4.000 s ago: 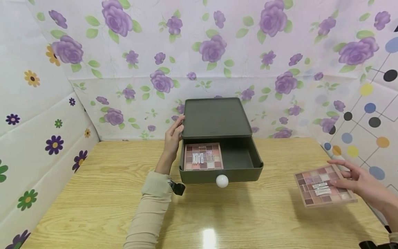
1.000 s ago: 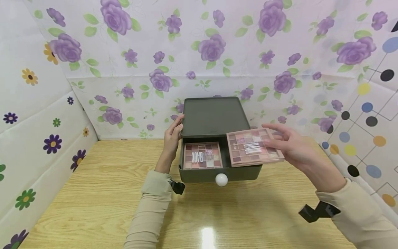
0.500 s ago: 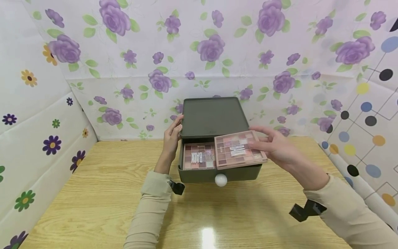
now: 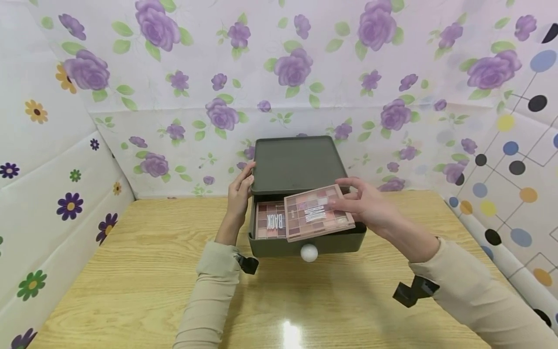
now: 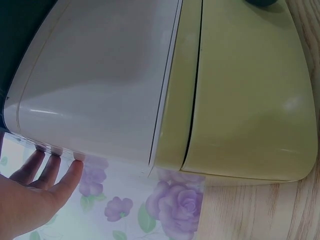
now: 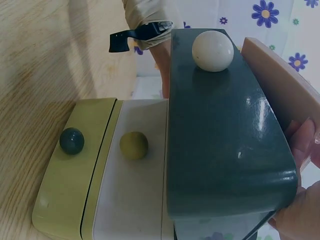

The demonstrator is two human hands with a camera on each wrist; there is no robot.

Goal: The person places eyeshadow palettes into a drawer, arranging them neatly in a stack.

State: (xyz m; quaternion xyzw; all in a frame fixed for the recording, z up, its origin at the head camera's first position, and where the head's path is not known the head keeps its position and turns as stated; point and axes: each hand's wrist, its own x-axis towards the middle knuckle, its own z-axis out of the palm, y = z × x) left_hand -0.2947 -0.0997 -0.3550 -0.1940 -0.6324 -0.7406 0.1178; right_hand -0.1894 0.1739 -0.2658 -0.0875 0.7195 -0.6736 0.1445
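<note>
My right hand (image 4: 368, 206) pinches an eyeshadow palette (image 4: 320, 213), thumb on its printed lid, tilted over the pulled-out dark green top drawer (image 4: 335, 243). The held palette overlaps a second eyeshadow palette (image 4: 268, 220) lying flat in the drawer's left half. In the right wrist view, the held palette's pinkish edge (image 6: 280, 80) shows beyond the drawer front (image 6: 225, 140) with its white knob (image 6: 212, 51). My left hand (image 4: 239, 196) rests against the left side of the drawer box (image 4: 298, 165). Its fingertips touch the casing in the left wrist view.
Below the green drawer, the wrist views show a white drawer (image 6: 142, 185) with a yellow knob and a yellow drawer (image 6: 75, 180) with a green knob, both pushed in. The unit stands on a wood-grain table (image 4: 165, 271). Flowered cloth (image 4: 192, 87) hangs behind.
My right hand has brought the palette from the table's right side to above the drawer, then further left over the second palette, tilting it. The left hand has stayed at the box.
</note>
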